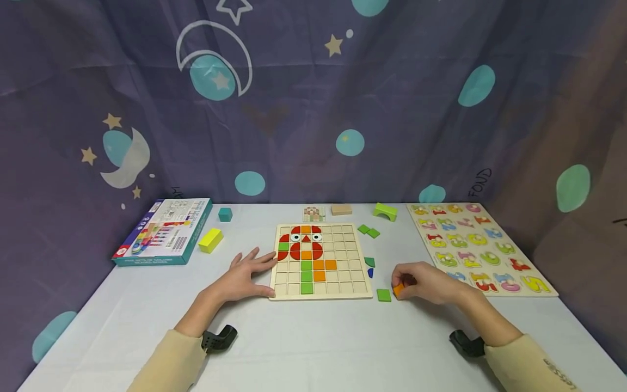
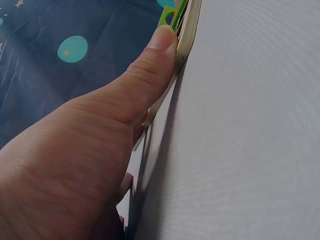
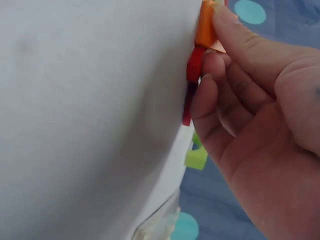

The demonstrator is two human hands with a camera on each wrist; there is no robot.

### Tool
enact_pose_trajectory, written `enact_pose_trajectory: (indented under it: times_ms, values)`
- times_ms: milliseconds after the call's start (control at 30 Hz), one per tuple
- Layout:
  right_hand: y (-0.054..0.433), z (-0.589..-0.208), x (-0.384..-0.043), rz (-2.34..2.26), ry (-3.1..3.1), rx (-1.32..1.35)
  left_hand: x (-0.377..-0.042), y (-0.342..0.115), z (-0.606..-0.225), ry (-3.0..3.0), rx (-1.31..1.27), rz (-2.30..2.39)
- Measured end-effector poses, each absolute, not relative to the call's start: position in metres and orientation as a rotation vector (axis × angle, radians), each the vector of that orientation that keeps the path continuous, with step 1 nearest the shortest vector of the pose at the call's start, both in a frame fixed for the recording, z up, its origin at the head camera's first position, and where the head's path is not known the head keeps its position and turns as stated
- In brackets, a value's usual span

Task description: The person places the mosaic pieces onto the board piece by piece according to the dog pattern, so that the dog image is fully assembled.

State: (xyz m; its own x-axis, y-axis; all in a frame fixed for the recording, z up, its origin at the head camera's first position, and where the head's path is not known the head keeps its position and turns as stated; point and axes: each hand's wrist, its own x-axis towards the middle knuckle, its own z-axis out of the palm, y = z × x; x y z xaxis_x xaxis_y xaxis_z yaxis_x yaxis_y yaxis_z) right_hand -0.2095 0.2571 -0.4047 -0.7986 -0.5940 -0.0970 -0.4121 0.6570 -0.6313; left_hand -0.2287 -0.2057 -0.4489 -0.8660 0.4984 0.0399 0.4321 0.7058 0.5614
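A wooden grid board (image 1: 345,277) lies mid-table, bearing red, green and orange tiles and two eye pieces. My left hand (image 1: 245,276) is spread along its left side, fingertips at the edge and thumb by the near corner. In the left wrist view the thumb (image 2: 145,65) presses on the board's edge. To the right of the board, my right hand (image 1: 425,282) pinches an orange square tile (image 1: 398,289) between thumb and finger. Red pieces (image 3: 194,65) show beside its fingers in the right wrist view, hidden in the head view. A green square tile (image 1: 384,295) lies just left of that hand.
Loose green tiles (image 1: 364,229) and a blue piece (image 1: 370,273) lie right of the board. Behind it are a pattern card (image 1: 314,214), a wooden block (image 1: 341,209) and a green arch (image 1: 385,212). A box (image 1: 164,231) stands left; a number-and-letter puzzle board (image 1: 482,247) lies right.
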Motion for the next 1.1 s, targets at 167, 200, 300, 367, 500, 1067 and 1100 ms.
enact_pose_trajectory:
  times_ms: [167, 200, 300, 367, 500, 1067, 1100]
  values:
    - [0.257, -0.400, -0.214, -0.902, 2.553, -0.768, -0.229, -0.205, -0.448, 2.795, 0.764, 0.858]
    - [0.256, -0.398, -0.215, -0.909, 2.551, -0.751, -0.229, -0.205, -0.448, 2.795, 0.764, 0.858]
    - [0.251, -0.393, -0.219, -0.935, 2.574, -0.715, -0.228, -0.205, -0.448, 2.797, 0.768, 0.867]
    - [0.247, -0.391, -0.222, -0.958, 2.599, -0.716, -0.227, -0.205, -0.448, 2.798, 0.767, 0.871]
    - [0.233, -0.390, -0.228, -0.982, 2.639, -0.789, -0.227, -0.205, -0.448, 2.798, 0.769, 0.875]
    - [0.152, -0.400, -0.242, -0.990, 2.619, -0.916, -0.227, -0.205, -0.449, 2.794, 0.765, 0.880]
    - [0.149, -0.401, -0.243, -0.982, 2.621, -0.913, -0.227, -0.205, -0.449, 2.794, 0.767, 0.880]
